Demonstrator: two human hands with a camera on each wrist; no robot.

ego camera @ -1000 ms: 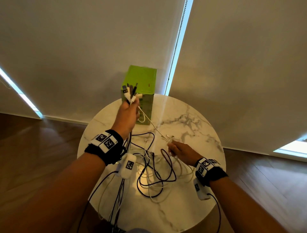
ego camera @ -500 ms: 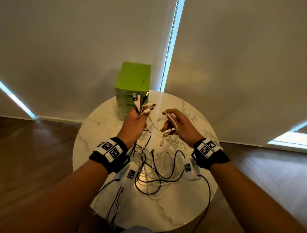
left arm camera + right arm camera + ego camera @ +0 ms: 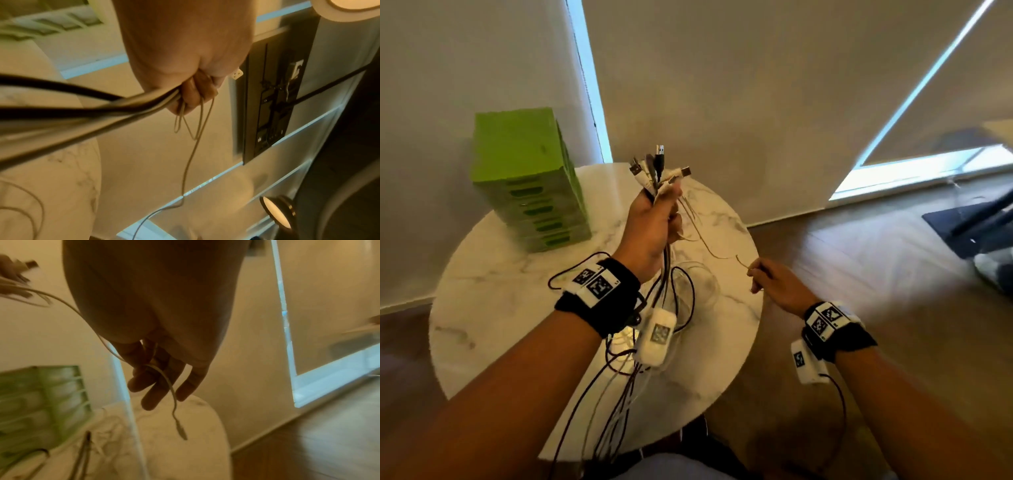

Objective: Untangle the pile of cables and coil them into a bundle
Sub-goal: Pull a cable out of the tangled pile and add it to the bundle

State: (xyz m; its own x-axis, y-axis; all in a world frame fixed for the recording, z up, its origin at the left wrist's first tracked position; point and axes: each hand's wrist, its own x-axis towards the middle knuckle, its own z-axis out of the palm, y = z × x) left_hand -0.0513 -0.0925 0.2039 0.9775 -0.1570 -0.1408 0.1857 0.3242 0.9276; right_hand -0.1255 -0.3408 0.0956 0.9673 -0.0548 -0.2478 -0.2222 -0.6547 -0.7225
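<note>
Left hand: left hand [image 3: 654, 222] fisted round the cables [image 3: 664, 274], raised above the desk [image 3: 493, 301], plugs fanning out on top.
Right hand: right hand [image 3: 777, 282] pinches one white cable [image 3: 170, 386], off the desk's right edge.
Around: green box [image 3: 530, 178] at back left; loose loops lie under the wrists.

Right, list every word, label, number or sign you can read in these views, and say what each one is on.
No readable words or numbers in any view.
Left wristband: black-and-white square marker patterns, no letters.
Right wristband: the same kind of marker patterns, no letters.
White modules under the wrists: one small marker each, too blurred to read.
Green box: no legible print.
Cable plugs above the left hand: markings too small to tell.
</note>
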